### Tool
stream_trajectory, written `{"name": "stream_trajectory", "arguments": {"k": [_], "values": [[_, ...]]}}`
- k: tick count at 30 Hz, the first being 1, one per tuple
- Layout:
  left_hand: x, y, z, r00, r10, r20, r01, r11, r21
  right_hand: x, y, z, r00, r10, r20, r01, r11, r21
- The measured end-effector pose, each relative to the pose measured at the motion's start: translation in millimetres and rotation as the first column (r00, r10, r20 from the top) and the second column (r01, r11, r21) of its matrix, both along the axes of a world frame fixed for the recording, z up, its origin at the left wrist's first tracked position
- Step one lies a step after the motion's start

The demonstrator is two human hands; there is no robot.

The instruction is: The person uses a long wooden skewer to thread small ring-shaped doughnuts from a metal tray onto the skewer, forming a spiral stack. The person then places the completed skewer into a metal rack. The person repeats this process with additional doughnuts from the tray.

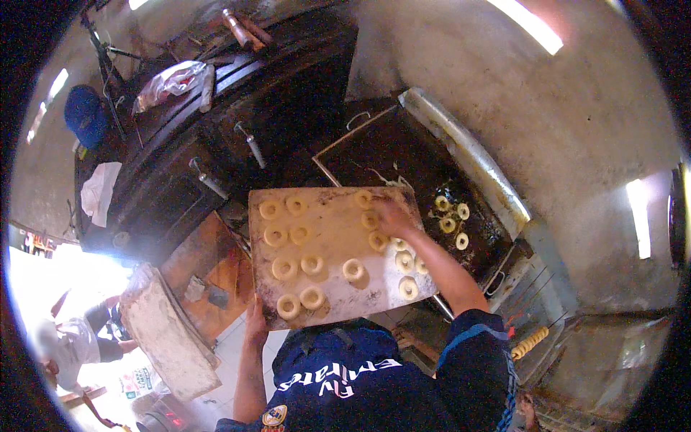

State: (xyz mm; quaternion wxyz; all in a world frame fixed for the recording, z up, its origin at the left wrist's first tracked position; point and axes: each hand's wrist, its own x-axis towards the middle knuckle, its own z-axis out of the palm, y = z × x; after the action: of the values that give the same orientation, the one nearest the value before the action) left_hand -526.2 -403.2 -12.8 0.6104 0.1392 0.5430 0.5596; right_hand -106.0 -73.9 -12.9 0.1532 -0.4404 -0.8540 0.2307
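A: Any writing to read?
B: White lettering (338, 378) runs across the dark shirt (403, 403), upside down from here, above a small round crest (274, 415). Lower left, a white bag (137, 381) carries print too.

A: And the hands?
B: The left hand (255, 322) grips the near left corner of a broad board (327, 230). The right hand (391, 217) is over its far right part, among the dough rings (276, 269); I can't tell whether it has one pinched.

A: Where are the rings?
B: Paired down the board's left side, one alone near the middle, more clustered at the right. Four others lie in the dark vat (407, 155) beyond.
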Motion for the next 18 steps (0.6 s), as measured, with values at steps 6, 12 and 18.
{"name": "stream_trajectory", "arguments": {"k": [6, 12, 18], "values": [[-6, -3, 6, 0.988, -0.035, -0.152, 0.017, 0.993, -0.118, 9, 20, 1, 0.879, -0.174, 0.443, 0.313, 0.913, -0.262], [-31, -29, 37, 0.965, -0.031, -0.259, -0.010, 0.988, -0.154, 115, 11, -1, 0.714, -0.326, 0.620, 0.119, 0.929, 0.351], [-29, -12, 22, 0.956, -0.025, -0.292, 0.000, 0.996, -0.085, 83, -69, -9, 0.973, -0.067, 0.221, 0.057, 0.997, 0.050]]}}
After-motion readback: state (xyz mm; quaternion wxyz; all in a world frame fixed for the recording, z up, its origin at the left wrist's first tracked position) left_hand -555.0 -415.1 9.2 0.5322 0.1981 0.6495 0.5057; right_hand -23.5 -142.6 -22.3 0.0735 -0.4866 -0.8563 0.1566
